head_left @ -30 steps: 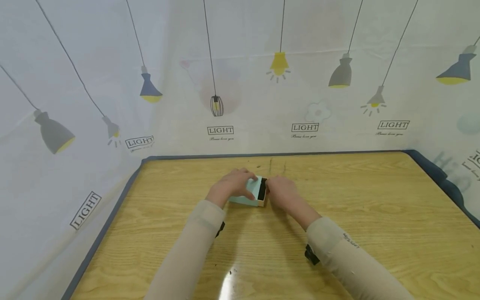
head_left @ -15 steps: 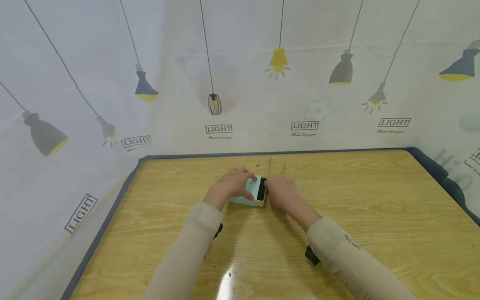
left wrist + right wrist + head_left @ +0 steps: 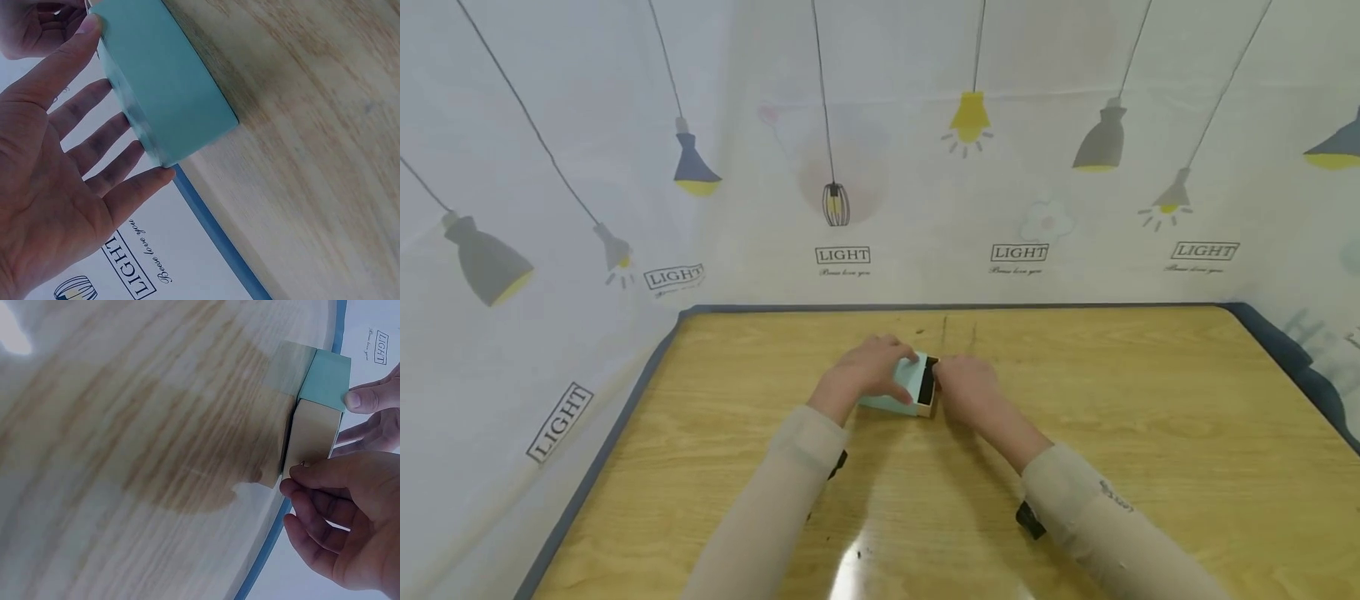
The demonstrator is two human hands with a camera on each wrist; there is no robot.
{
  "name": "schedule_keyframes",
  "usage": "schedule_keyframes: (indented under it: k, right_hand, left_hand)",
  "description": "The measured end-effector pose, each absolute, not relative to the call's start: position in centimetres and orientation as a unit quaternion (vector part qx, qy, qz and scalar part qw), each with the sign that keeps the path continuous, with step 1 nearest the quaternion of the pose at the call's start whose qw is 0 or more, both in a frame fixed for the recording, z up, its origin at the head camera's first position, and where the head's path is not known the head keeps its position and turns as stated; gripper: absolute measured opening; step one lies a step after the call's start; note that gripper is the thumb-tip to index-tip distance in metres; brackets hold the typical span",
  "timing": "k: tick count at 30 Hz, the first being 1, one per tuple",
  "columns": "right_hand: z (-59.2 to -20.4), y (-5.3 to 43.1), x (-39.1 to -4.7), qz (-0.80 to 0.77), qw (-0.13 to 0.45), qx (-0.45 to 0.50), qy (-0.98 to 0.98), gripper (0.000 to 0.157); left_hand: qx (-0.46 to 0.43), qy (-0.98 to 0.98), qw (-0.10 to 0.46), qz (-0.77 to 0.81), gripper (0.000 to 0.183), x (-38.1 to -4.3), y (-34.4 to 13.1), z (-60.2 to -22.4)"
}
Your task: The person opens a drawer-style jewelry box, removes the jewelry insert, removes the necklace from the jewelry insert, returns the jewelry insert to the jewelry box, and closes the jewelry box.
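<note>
A mint-green drawer box (image 3: 907,387) lies on the wooden table, its tan inner tray (image 3: 312,429) partly out at the right end. In the head view a black interior (image 3: 928,382) shows in the gap. My left hand (image 3: 871,367) grips the green sleeve across its width, thumb on the near side; in the left wrist view the fingers (image 3: 94,153) reach along the sleeve's face. At the tray's outer end, my right hand (image 3: 968,385) pinches with thumb and index finger; whether on the edge or a small pull there, I cannot tell.
The wooden table (image 3: 1105,392) extends around the box, with a dark blue edge (image 3: 805,308). Behind and at both sides hangs a white cloth (image 3: 917,192) printed with lamps. Small dark specks lie on the near tabletop.
The head view has shifted slightly. Both hands keep their hold on the box, and the tray stands out by about the same amount.
</note>
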State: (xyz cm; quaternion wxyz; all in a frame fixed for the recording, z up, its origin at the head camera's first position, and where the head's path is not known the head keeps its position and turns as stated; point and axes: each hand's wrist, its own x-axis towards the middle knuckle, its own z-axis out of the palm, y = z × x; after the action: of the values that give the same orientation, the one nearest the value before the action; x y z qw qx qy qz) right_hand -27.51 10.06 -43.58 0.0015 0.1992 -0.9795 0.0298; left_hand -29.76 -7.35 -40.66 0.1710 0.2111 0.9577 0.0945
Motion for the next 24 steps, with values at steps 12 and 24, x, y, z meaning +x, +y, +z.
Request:
schedule_keyframes:
  k: [12,24]
  right_hand:
    - [-43.52,10.1,-27.58,0.018,0.0,0.212,-0.977,0.012]
    - [-43.33,10.22,-27.66,0.028,-0.006,0.217,-0.976,0.011]
  left_hand:
    - [0.206,0.959,0.172,0.096,0.07,-29.59,-7.38,-40.3]
    - [0.203,0.959,0.171,0.103,0.071,-29.52,-7.42,-40.23]
